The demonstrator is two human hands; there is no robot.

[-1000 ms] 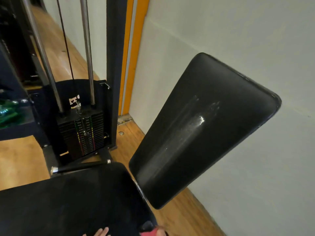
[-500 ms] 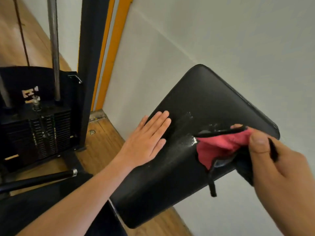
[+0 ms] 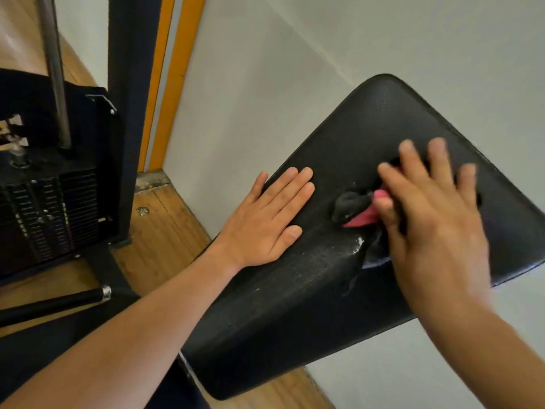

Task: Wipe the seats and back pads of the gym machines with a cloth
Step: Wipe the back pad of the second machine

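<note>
Back pad (image 3: pixel 295 305) on this machine is a big black slab, tilted, running long from the near left low end up to the far right top corner, with the pale wall (image 3: pixel 265 98) right behind it. That long line is the thing that matters imo, since any wipe stroke is going to have to travel along it, up toward the far corner or back down toward the near end.

Off to the left you've got the weight stack (image 3: pixel 50 214) and its dark upright post (image 3: pixel 129 113), wooden floor (image 3: pixel 165 231) underneath, and a black bar with a chrome tip (image 3: pixel 59 304) poking in low on the left.

Left hand (image 3: pixel 265 219) lies flat and relaxed on the pad's left edge, fingers straight, holding nothing, looks like it's just steadying the pad. Right hand (image 3: pixel 433 219) is further right and higher on the pad, fingers spread and pressing the cloth (image 3: pixel 358 215) down onto the surface. It's motion blurred so I can't tell if the thumb hooks the fabric.

The cloth itself is a bunched pink and dark rag, mostly under the palm, a bit sticking out on the left. Just below it there's a whitish scuffed or wet streak (image 3: pixel 358 245) running down the middle of the pad. I'd guess that's the next target, and the right hand is the closer one.
</note>
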